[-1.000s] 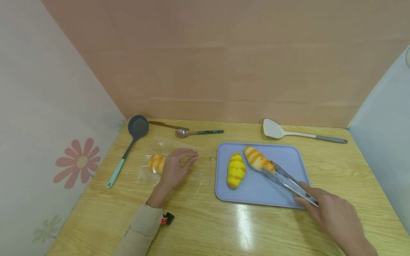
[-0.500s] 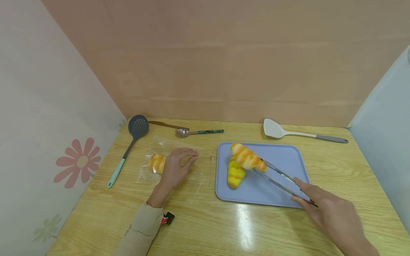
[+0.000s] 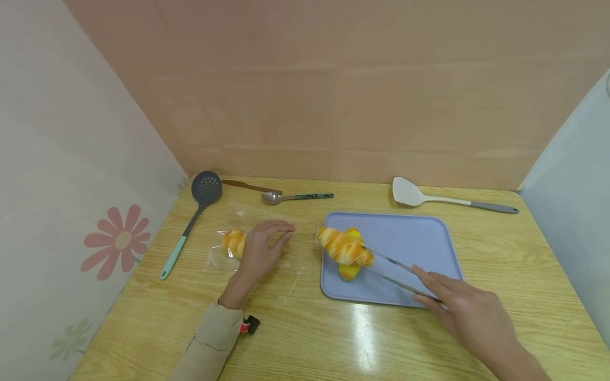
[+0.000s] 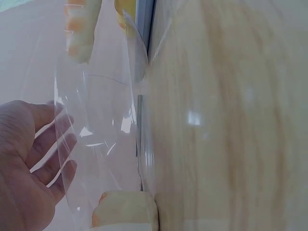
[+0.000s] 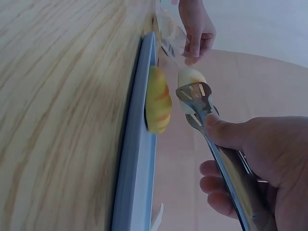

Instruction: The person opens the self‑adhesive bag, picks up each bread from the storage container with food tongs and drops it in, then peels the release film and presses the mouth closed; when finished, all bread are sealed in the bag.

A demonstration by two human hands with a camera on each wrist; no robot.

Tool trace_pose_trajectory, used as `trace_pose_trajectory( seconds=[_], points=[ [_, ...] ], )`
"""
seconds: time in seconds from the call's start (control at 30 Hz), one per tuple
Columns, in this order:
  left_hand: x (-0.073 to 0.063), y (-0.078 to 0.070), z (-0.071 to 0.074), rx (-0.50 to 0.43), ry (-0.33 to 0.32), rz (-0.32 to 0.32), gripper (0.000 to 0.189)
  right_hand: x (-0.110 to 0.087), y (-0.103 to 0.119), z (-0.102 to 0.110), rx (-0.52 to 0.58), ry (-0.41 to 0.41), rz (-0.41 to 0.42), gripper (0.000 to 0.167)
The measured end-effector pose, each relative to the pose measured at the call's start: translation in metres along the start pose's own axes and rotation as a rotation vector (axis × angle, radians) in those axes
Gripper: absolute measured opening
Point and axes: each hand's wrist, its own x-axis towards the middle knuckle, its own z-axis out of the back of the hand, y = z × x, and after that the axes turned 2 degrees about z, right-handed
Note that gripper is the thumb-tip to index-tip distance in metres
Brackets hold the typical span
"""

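My left hand (image 3: 259,247) pinches the upper edge of a clear plastic bag (image 4: 101,125), which stands partly raised with its mouth toward the tray. Inside the bag lies a striped bread roll (image 3: 232,243), partly hidden by that hand. My right hand (image 3: 469,312) grips metal tongs (image 5: 226,161) whose ends hold a second striped bread roll (image 3: 339,246) with white icing lines. This roll hangs above the left rim of the blue tray (image 3: 410,238), close to the bag mouth. Below it a yellow bread roll (image 3: 350,272) lies on the tray, partly covered in the head view.
A slotted skimmer (image 3: 207,188) with a mint handle lies at the left. Behind the bag are a brown knife (image 3: 250,186) and a spoon (image 3: 272,198). A white spatula (image 3: 407,191) lies behind the tray. A tan wall closes the back.
The tongs have lifted the iced bread roll off the tray and carried it left, over the yellow roll toward the bag. My left hand has stayed in place.
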Motion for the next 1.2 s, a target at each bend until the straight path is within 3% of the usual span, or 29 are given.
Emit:
trace_pose_trajectory(
  seconds=[0.53,0.83,1.0,1.2],
  points=[
    [0.001,-0.003,-0.001,-0.009,-0.003,-0.007,0.011,0.031,0.018,-0.029,0.01,0.015,0.093,0.065],
    [0.0,-0.004,-0.001,-0.009,0.004,-0.013,0.011,0.042,0.027,-0.046,0.047,0.059,0.038,0.072],
    [0.0,-0.003,-0.001,-0.016,-0.001,-0.009,0.01,0.047,0.032,-0.056,0.093,0.098,0.004,0.052],
    [0.0,-0.004,-0.001,-0.03,-0.016,-0.028,0.009,0.057,0.041,-0.068,0.146,0.118,-0.017,0.058]
  ],
)
